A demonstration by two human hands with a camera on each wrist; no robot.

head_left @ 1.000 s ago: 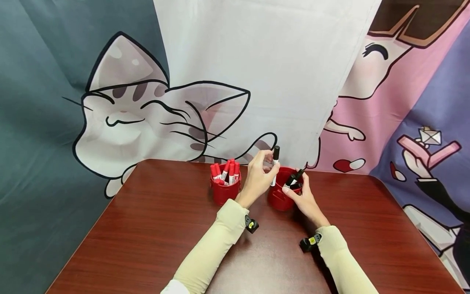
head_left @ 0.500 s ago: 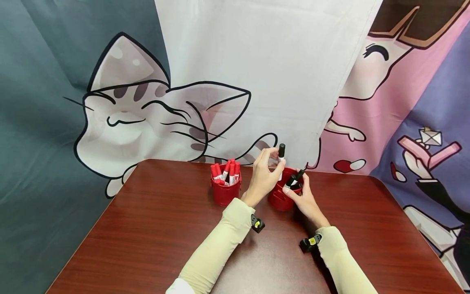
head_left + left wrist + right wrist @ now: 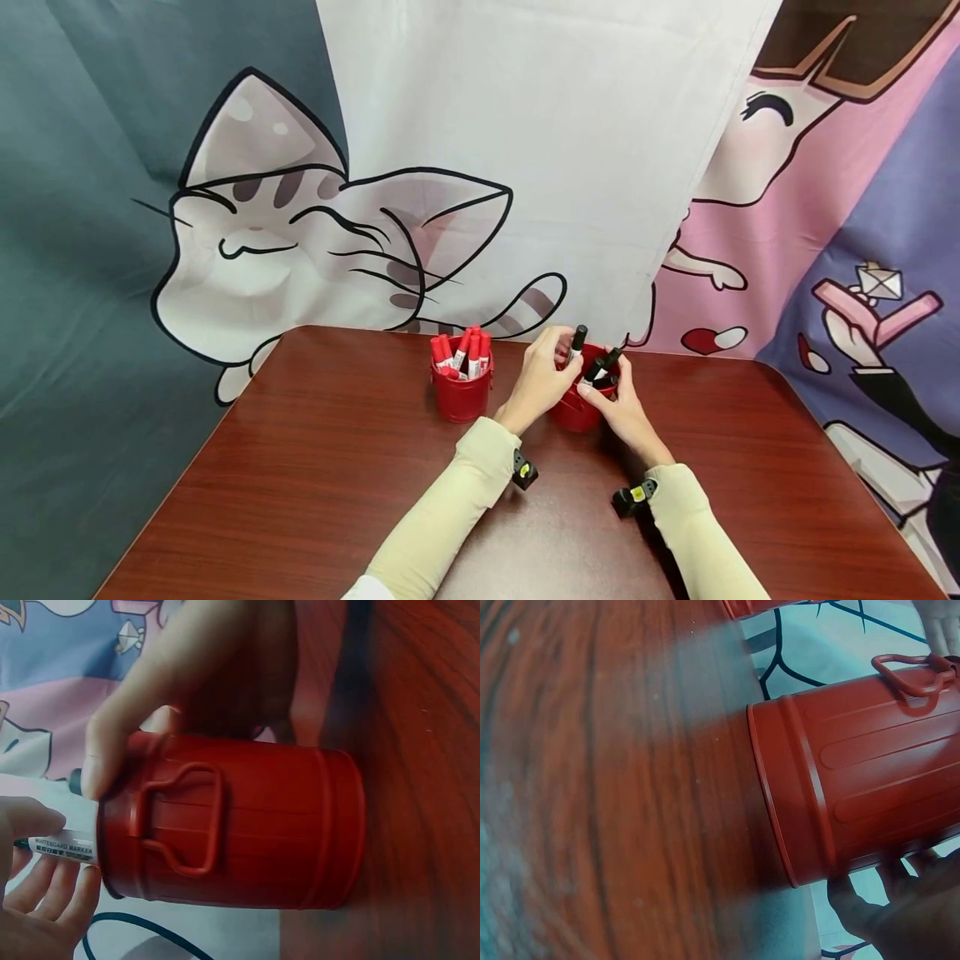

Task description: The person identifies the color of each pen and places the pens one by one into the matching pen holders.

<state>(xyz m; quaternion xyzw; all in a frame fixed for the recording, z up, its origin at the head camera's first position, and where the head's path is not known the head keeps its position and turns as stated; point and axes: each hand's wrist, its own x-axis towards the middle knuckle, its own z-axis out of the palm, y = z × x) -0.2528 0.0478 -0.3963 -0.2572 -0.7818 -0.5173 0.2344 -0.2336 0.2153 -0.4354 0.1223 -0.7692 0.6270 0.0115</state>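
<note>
Between thumb and fingers, my left hand (image 3: 538,379) pinches a black-capped whiteboard marker (image 3: 578,342). Its cap points up, and in the left wrist view the lower end of the marker (image 3: 66,846) goes in past the rim of a red metal bucket (image 3: 255,825). My right hand (image 3: 628,412) grips this bucket (image 3: 576,414) from the right, with the thumb at the rim and fingers along the far side. The right wrist view shows those fingers (image 3: 892,885) against the bucket wall. Several black-capped markers (image 3: 600,367) lean inside the bucket, partly hidden by its wall.
A second red bucket (image 3: 461,402), packed with several red-capped markers (image 3: 472,354), stands to the left of my left hand. Both buckets are near the far edge of the brown wooden table (image 3: 300,467). Behind hangs a cartoon-printed cloth (image 3: 562,167).
My left hand has carried the marker rightward from beside the bucket to over its opening, then lowered it past the rim. My right hand and the bucket have stayed put.
</note>
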